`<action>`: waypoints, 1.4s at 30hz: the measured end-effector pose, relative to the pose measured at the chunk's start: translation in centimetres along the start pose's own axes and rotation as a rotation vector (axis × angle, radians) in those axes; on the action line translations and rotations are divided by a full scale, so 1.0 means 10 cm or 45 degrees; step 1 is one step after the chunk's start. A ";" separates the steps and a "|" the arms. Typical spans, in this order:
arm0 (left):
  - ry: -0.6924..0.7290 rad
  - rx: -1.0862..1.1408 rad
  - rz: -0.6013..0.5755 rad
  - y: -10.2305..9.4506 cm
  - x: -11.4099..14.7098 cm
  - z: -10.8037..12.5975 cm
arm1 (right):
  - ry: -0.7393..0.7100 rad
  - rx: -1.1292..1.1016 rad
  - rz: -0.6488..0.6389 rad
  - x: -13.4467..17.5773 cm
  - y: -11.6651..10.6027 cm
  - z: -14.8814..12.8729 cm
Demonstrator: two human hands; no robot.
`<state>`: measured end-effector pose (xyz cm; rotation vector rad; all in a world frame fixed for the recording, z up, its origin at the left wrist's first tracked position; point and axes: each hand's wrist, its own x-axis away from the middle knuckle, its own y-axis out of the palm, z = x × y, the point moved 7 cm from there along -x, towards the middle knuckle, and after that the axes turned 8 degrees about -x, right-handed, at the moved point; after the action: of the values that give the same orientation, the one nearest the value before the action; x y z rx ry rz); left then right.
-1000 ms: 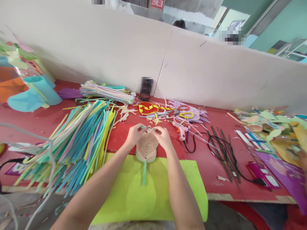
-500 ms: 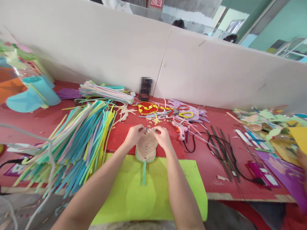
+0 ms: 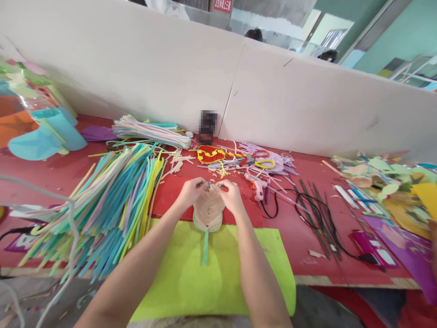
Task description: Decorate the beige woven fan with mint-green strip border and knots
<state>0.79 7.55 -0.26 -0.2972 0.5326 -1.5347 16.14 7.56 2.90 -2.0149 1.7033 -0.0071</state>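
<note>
A beige leaf-shaped fan (image 3: pixel 207 212), apparently made of pipe cleaners, has a green rim and a green stem (image 3: pixel 205 248) pointing toward me. Its stem end lies over a yellow-green sheet (image 3: pixel 254 278). At the fan's far end, my left hand (image 3: pixel 191 193) pinches the left side of the green edging. Opposite it, my right hand (image 3: pixel 230 195) pinches the right side, with the fingertips of both hands close together. The fingers partly cover the fan's tip, so the exact grip there is hard to see.
Bundled pipe cleaners (image 3: pixel 105 205) spread at left. Ahead lie a red-and-yellow pipe-cleaner piece (image 3: pixel 210 155), scissors (image 3: pixel 264 164) and a pink glue gun (image 3: pixel 258 187). A black cable (image 3: pixel 319 223) and dark sticks are at right. A white partition (image 3: pixel 153 68) rises behind.
Both hands keep their pinch at the fan's tip, with only slight finger movement. At the right edge, another person's hand has mostly moved out of view.
</note>
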 end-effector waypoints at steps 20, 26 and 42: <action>0.102 -0.084 0.005 -0.03 0.03 0.10 | 0.005 -0.049 -0.014 0.00 0.03 0.06; 0.095 -0.085 0.063 -0.09 0.01 0.09 | 0.015 -0.162 0.027 -0.01 -0.07 0.10; -0.261 -0.769 0.041 -0.14 0.03 -0.26 | 0.648 -1.014 0.785 0.09 -0.35 0.73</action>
<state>-1.76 7.59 -1.84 -0.8941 0.8249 -1.2641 21.86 9.69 -2.46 -1.9670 2.9570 0.4705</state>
